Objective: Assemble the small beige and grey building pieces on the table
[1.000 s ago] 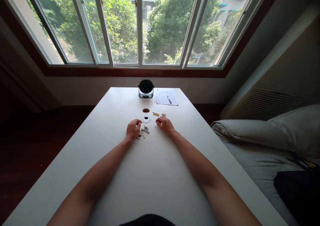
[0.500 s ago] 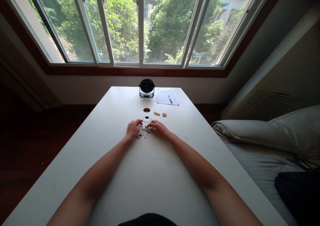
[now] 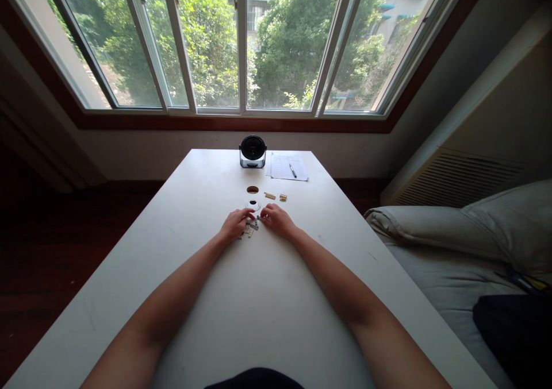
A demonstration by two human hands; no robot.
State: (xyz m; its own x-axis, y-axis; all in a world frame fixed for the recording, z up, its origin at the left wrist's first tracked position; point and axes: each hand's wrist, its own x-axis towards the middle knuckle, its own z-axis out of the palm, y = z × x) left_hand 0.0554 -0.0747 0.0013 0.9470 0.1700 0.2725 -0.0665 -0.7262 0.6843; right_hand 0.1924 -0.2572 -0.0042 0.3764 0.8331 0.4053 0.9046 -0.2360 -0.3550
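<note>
A small heap of loose toy building bricks (image 3: 248, 234), beige and grey, lies on the white table (image 3: 267, 297). My left hand (image 3: 236, 224) is over the heap's left and far side, fingers reaching right and a little apart; nothing shows in them. Facing it from the right, my right hand (image 3: 278, 220) has its fingers bent together at a small grey brick (image 3: 258, 218), apparently pinched at the fingertips. Part of the heap is hidden under my left hand.
Just beyond my hands are a white ring-shaped cover (image 3: 253, 205) and a round hole (image 3: 252, 189) in the tabletop. Beige brick pieces (image 3: 270, 196) lie to the right. A small black fan (image 3: 253, 150) and a paper sheet (image 3: 280, 168) with a pen (image 3: 293, 170) occupy the far end.
My left hand has shifted right over the heap, covering more of it. My right fingers have drawn back slightly from the heap, with a small grey brick at their tips.
</note>
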